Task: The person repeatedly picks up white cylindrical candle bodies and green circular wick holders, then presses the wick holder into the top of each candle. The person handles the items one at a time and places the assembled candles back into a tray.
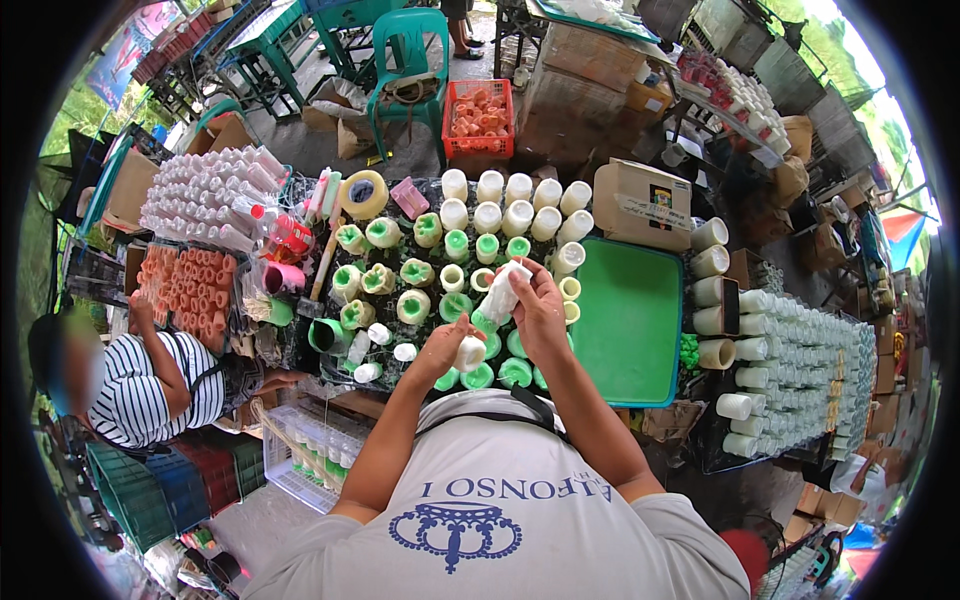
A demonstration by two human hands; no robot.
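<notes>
Close to my body, my left hand (442,350) is closed around a small cream-white round piece (470,353). Just above and to its right, my right hand (540,310) grips a white cylinder (503,294) with a wrinkled surface, tilted down toward the left hand. Its lower end meets a pale green part, and I cannot tell whether the two are joined. Under both hands stand rows of green cups (478,375) and cream cups with green insides (413,307). Behind them are several upright white cylinders (517,217). Small white pieces (405,352) lie left of my left hand.
A green tray (625,330) lies right of my hands, beside a cardboard box (643,203). At the back left are a tape roll (363,194) and pink-white cylinders (215,195). A person in a striped shirt (160,380) sits at left. White cups (755,375) crowd the right table.
</notes>
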